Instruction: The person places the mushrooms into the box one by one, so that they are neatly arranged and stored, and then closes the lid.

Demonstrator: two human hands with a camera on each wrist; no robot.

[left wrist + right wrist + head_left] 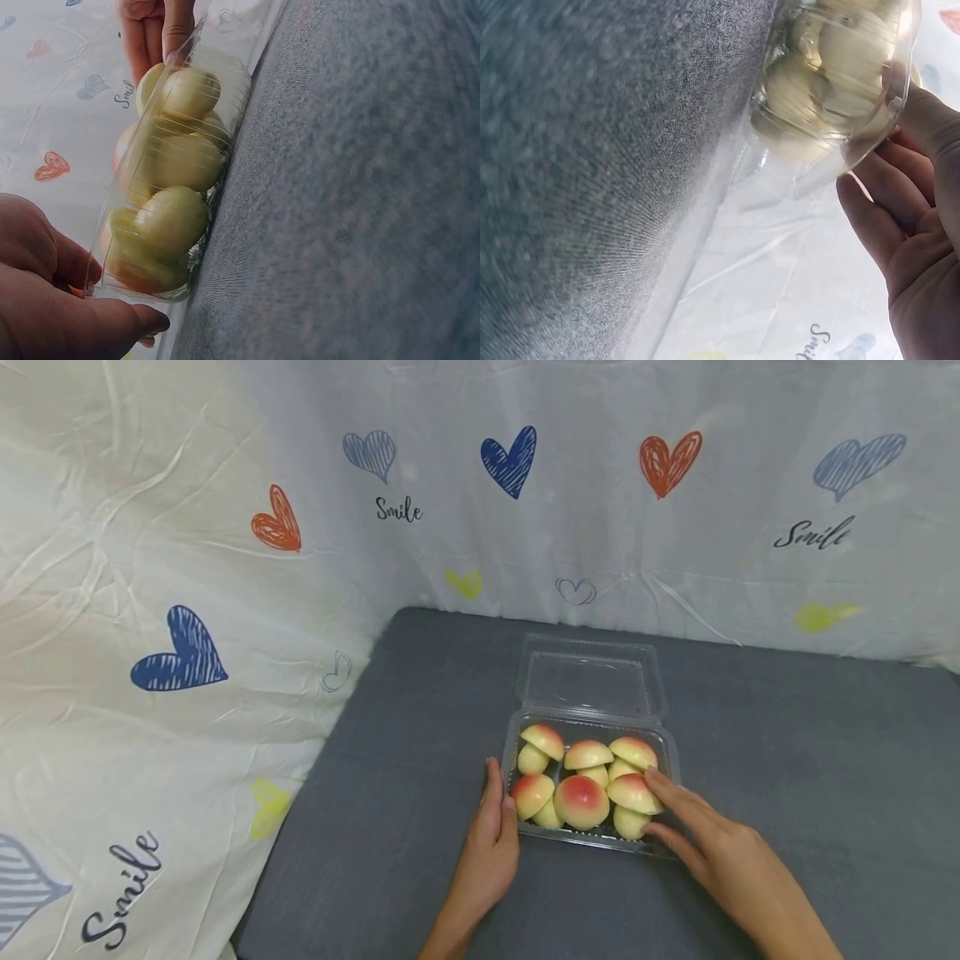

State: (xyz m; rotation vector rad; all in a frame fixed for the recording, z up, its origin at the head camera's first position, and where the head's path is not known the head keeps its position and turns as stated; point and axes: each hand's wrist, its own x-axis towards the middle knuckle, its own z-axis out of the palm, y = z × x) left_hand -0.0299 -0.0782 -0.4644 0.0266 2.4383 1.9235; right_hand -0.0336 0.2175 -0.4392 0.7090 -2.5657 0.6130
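Observation:
A clear plastic clamshell box [592,839] lies on the grey surface, holding several toy mushrooms with cream stems and red-tinged caps. They stand in two rows; the front middle mushroom [582,803] shows its round cap upward. My left hand [491,852] grips the box's left side, thumb near the front corner and fingers along the wall. With thumb and index finger, my right hand [723,860] pinches the front right mushroom [633,797], which sits inside the box. In the right wrist view the other fingers [900,187] extend outside the box wall.
The box's clear lid [588,681] lies folded back behind it. Grey cloth [405,735] covers the table. A white curtain [585,527] printed with hearts and "Smile" hangs along the back and left edges.

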